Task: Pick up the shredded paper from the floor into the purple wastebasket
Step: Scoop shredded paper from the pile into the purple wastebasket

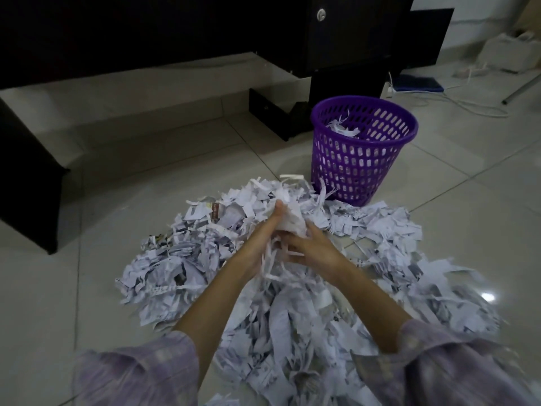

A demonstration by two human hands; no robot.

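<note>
Over the shredded paper [292, 303]: both hands cupping a clump.
Left hand [262, 238] & right hand [314, 250], fingers pressing paper between; purple wastebasket [363, 165] holding few scraps, most still on floor.

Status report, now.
Both hands, left and right, grip one paper bunch. Basket holds some shreds; big pile remains on floor. Path to basket clear.
</note>
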